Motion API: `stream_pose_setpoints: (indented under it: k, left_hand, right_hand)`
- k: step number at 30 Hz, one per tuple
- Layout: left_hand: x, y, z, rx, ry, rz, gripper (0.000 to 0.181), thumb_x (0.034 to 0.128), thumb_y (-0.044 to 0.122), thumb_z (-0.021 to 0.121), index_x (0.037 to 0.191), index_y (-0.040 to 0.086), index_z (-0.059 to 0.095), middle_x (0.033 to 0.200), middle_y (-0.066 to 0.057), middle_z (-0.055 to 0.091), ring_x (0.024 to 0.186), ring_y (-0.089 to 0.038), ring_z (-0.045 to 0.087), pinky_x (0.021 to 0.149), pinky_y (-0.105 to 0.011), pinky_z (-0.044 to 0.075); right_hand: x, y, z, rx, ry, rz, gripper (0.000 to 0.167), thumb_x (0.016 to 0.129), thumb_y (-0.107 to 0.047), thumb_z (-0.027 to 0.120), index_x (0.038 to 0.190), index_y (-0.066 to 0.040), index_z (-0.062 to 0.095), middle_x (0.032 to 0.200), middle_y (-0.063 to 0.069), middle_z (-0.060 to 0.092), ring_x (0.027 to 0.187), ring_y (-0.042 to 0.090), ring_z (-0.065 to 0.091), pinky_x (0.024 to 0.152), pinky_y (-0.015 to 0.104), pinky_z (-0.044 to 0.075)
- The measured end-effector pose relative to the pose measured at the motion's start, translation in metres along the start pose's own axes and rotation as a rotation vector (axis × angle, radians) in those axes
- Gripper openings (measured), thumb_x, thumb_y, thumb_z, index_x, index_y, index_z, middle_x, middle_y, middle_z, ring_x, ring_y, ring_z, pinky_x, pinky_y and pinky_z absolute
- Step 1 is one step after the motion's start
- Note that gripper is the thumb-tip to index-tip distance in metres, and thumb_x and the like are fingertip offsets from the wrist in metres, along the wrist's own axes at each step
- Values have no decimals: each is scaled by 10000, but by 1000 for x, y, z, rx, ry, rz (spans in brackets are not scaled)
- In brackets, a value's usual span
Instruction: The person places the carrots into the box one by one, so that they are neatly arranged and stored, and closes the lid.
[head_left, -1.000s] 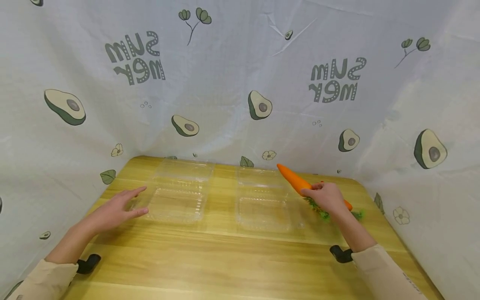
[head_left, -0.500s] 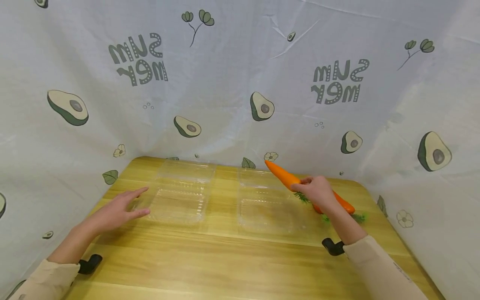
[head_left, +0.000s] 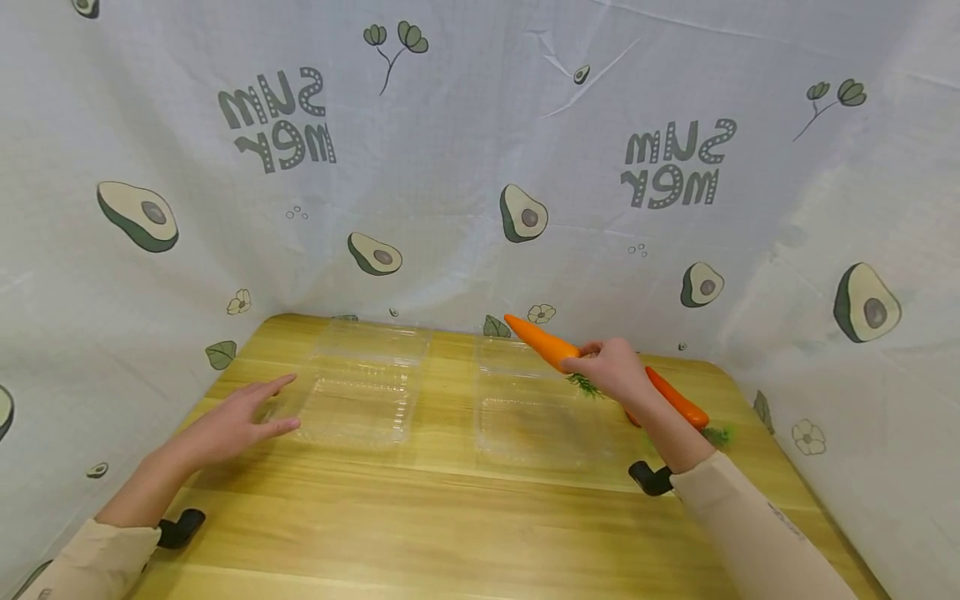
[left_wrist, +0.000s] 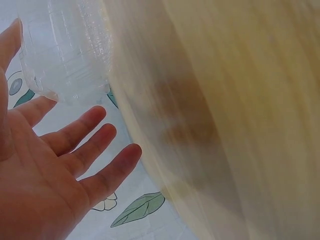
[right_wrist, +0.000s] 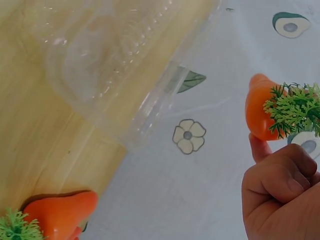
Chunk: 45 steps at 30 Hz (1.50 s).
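Observation:
My right hand (head_left: 611, 371) pinches an orange carrot (head_left: 536, 337) near its leafy green end, its thin tip pointing up and to the left. It is held above the right clear plastic container (head_left: 525, 429), whose lid lies back. In the right wrist view the same carrot (right_wrist: 260, 110) is seen from its leafy end. Fingers spread, my left hand (head_left: 228, 425) is beside the left clear plastic container (head_left: 356, 412), which also has its lid folded back. The left wrist view shows fingertips by that container's edge (left_wrist: 65, 55); whether they touch it I cannot tell.
More carrots with green tops, one of them a long carrot (head_left: 678, 400), lie on the wooden table (head_left: 420, 533) at the right, partly hidden by my right forearm. A white curtain (head_left: 442, 167) printed with avocados hangs behind the table and along its sides.
My right hand has carried the carrot left and slightly up, away from the other carrots and over the right container. My left hand stays beside the left container.

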<state>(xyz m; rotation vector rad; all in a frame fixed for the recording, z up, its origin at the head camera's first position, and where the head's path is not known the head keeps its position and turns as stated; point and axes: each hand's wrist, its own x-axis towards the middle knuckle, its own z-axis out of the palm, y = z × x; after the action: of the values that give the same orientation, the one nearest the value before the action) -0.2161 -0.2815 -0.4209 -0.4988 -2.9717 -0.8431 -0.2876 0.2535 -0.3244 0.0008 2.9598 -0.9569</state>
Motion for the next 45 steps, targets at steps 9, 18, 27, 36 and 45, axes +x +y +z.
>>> stream_pose_setpoints:
  k: [9, 18, 27, 36, 45]
  left_hand:
    - [1, 1, -1, -8, -15, -14, 786, 979, 447, 637, 1561, 17, 330, 1441, -348, 466, 1322, -561, 406, 1002, -733, 341]
    - [1, 2, -1, -4, -15, -17, 796, 973, 464, 639, 1563, 27, 331, 1436, -343, 476, 1331, -566, 389, 1002, -737, 337]
    - [-1, 3, -1, -15, -16, -19, 791, 974, 458, 640, 1563, 28, 334, 1441, -338, 474, 1335, -559, 387, 1003, -730, 343]
    - [0, 1, -1, -11, -18, -16, 796, 975, 465, 635, 1563, 24, 330, 1453, -336, 464, 1339, -558, 389, 1007, -726, 345]
    - [-1, 3, -2, -12, -18, -19, 798, 974, 479, 630, 1560, 23, 338, 1452, -336, 467, 1350, -564, 374, 1015, -732, 335]
  right_hand:
    - [8, -19, -1, 11, -62, -25, 566, 855, -394, 751, 1233, 19, 669, 1231, 202, 649, 988, 303, 587, 799, 371, 495]
    - [13, -46, -1, -5, -85, -35, 498, 844, -381, 767, 1181, -22, 696, 1192, 166, 662, 949, 289, 574, 761, 347, 479]
    - [13, -71, 6, -35, -93, -120, 478, 848, -346, 751, 1193, -18, 697, 1178, 159, 672, 807, 246, 543, 646, 291, 436]
    - [13, -91, 18, -18, -114, -195, 414, 839, -316, 770, 1121, -17, 717, 1078, 126, 663, 685, 207, 506, 587, 278, 415]
    - [17, -108, 33, -11, -155, -227, 394, 829, -304, 779, 1116, -39, 730, 1067, 105, 700, 610, 172, 473, 546, 268, 386]
